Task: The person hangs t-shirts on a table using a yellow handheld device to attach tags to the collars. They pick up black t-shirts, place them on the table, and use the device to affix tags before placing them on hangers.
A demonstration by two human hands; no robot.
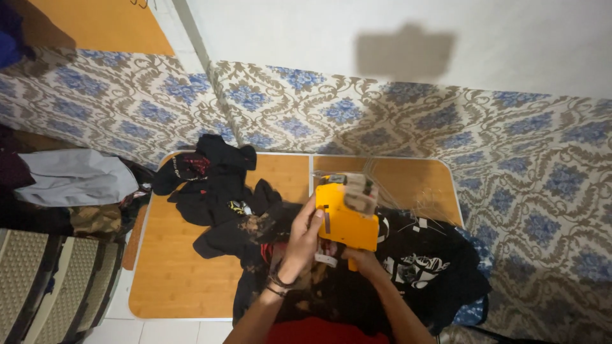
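Over the wooden folding table I hold an orange tagging gun upright. My right hand grips its handle from below. My left hand rests on the gun's left side, thumb against the body, with bracelets at the wrist. A strip of clear plastic fasteners sits on top of the gun. Beneath my hands lies a pile of black printed clothes; a white tag shows just under the gun.
More black garments lie heaped at the table's far left. A grey cloth rests on a pile left of the table. A blue patterned tiled wall runs behind and to the right.
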